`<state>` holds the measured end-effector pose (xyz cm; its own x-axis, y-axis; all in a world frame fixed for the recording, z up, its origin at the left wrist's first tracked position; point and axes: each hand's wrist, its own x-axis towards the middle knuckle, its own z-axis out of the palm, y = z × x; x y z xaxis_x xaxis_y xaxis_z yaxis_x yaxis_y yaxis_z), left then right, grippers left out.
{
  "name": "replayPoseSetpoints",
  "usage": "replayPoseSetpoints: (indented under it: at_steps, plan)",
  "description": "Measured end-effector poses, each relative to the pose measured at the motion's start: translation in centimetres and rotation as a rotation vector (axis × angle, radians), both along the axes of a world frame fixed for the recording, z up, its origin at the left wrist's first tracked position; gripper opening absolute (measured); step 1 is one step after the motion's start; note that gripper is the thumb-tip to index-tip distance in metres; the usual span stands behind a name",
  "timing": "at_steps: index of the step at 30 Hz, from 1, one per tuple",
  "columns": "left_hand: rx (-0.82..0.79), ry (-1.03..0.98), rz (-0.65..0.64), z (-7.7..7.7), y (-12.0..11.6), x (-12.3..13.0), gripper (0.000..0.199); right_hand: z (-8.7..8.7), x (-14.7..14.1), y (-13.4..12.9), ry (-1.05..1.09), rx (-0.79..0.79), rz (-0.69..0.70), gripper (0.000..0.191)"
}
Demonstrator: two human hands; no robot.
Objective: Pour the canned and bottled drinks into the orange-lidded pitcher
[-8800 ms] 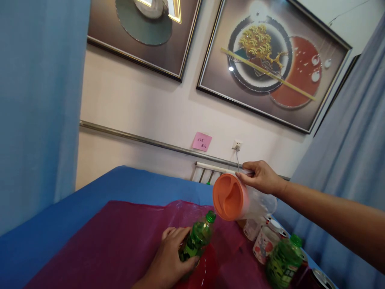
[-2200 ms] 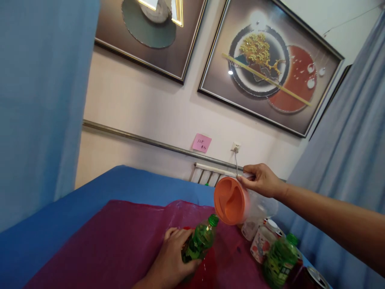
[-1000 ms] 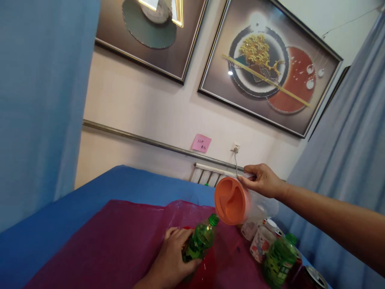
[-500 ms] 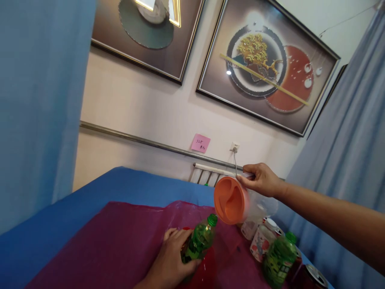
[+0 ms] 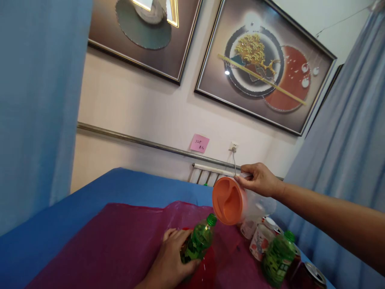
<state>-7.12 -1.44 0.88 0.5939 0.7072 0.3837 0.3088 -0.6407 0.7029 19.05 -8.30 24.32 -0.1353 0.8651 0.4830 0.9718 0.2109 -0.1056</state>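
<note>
My left hand (image 5: 171, 257) is closed around a green plastic bottle (image 5: 199, 241), which leans to the right. By its handle, my right hand (image 5: 261, 180) grips a translucent plastic pitcher (image 5: 259, 205) with an orange lid (image 5: 227, 200). The pitcher is tipped on its side, lid facing left and toward me. Its lid's lower edge is close to the bottle's green neck (image 5: 211, 219), on the right of it. I cannot make out any liquid between them. A red object (image 5: 204, 267), partly hidden by the bottle and my left hand, lies under the bottle.
Right of the bottle stand another green bottle (image 5: 278, 261), a clear jar with a white lid (image 5: 261, 243) and several drink cans, one dark red (image 5: 309, 276). A magenta sheet (image 5: 120, 241) covers part of the blue tabletop (image 5: 135, 182). Blue curtains (image 5: 39, 100) hang on both sides.
The whole view has shifted slightly, moving things a little left in the picture. Both hands keep the same hold, and the pitcher stays tipped beside the bottle's neck.
</note>
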Motion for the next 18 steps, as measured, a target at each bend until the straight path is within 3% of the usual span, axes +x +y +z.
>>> replayPoseSetpoints:
  at_steps: [18]
  plan:
    - [-0.001,-0.001,-0.016,0.04,-0.05,-0.02,0.047,-0.08,0.14,-0.03,0.004,-0.005,0.018,0.046]
